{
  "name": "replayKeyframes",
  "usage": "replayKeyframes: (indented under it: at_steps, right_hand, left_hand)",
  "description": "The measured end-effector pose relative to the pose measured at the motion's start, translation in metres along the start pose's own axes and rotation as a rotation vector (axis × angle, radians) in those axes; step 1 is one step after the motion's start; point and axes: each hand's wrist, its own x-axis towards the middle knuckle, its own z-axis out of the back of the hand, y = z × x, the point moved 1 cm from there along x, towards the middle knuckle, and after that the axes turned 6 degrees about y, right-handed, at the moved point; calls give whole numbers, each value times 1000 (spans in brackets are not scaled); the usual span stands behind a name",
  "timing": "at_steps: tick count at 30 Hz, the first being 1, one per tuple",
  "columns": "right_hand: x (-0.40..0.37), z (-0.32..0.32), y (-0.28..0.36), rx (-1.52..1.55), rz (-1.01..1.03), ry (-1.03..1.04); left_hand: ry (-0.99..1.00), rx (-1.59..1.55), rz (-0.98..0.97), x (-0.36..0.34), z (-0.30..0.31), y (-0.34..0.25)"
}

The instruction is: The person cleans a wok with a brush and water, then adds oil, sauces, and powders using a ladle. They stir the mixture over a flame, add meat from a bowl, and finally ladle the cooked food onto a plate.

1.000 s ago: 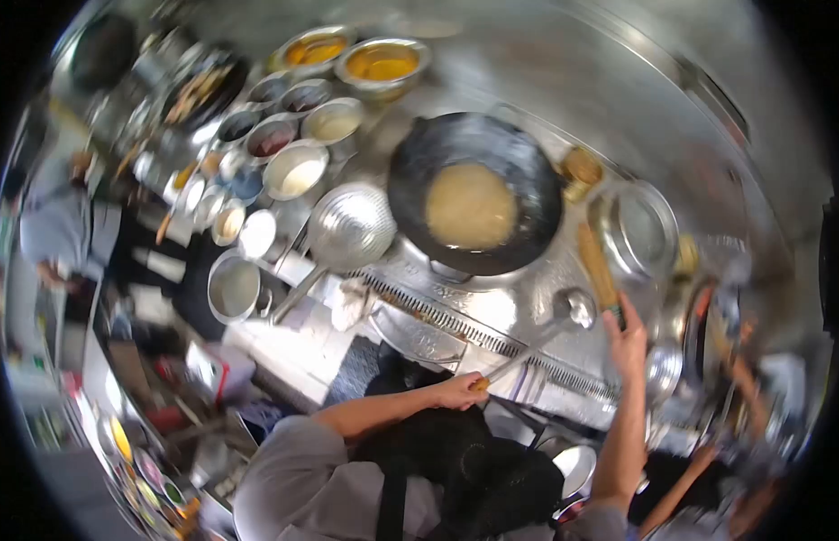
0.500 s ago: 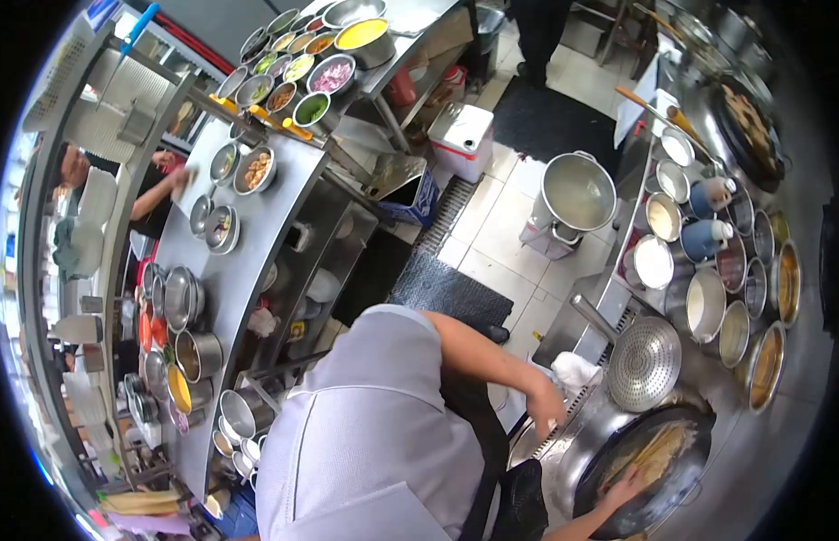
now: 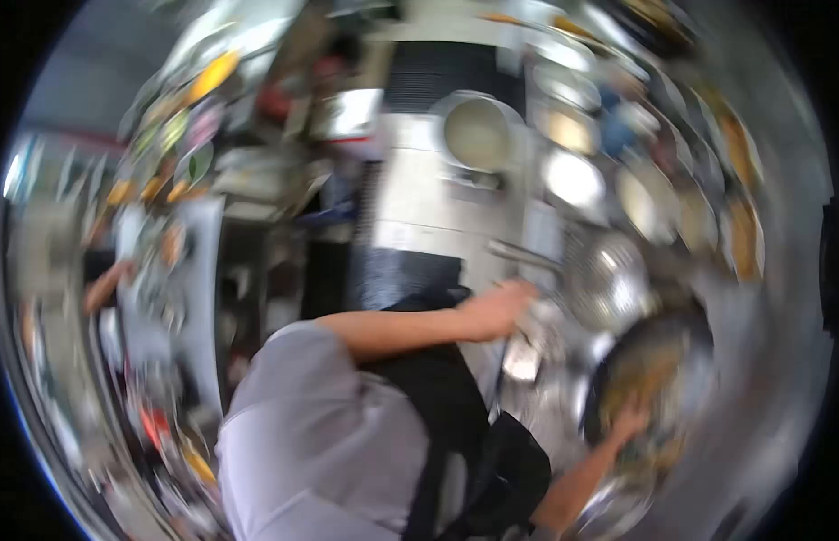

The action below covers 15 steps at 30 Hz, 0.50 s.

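Observation:
Blur smears much of this view. My left hand is at the stove's front edge, just below the handle of a perforated metal strainer. A white cloth lies beside its fingers, which are too smeared to read. My right hand reaches over a dark wok, closed round a long, thin, light-brown utensil. Yellowish food lies in the wok under that hand.
Bowls and containers line the stove's back, among them a white one. On the floor ahead stands a large pot. A steel counter with pans runs along the left, where another person's arm reaches in.
The whole view has swung round and blurred. My left hand has moved away from the stove edge, up toward the strainer handle. My right hand stays over the wok, now further in.

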Motion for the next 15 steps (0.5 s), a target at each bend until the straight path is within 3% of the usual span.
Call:
replayKeyframes:
  at_steps: [1,2,3,5,6,8,10,14,15]
  right_hand:
    - [-27,4,51,200,-50,56]
    - [-28,0,29,17,144,-6]
    - [-40,10,22,223,-127,130]
    - [-78,56,28,-240,144,109]
    - [-91,76,19,-236,58,42]
    - [-92,110,11,-502,-141,184]
    - [-57,106,-16,-490,-187,52]
    - [-7,36,27,-64,-152,-138]
    - [-5,19,32,61,-160,-91]
  left_hand:
    - [-15,6,5,8,-8,3]
    - [-29,22,14,14,-13,11]
    - [-39,183,-104,15,-3,1]
    - [-20,160,-10,25,-7,4]
    - [8,177,-38,24,-10,13]
    - [57,188,-107,34,-15,17]
    - [156,115,63,42,-17,19]
    - [214,2,4,52,-43,33]
    - [234,12,-13,54,-50,36]
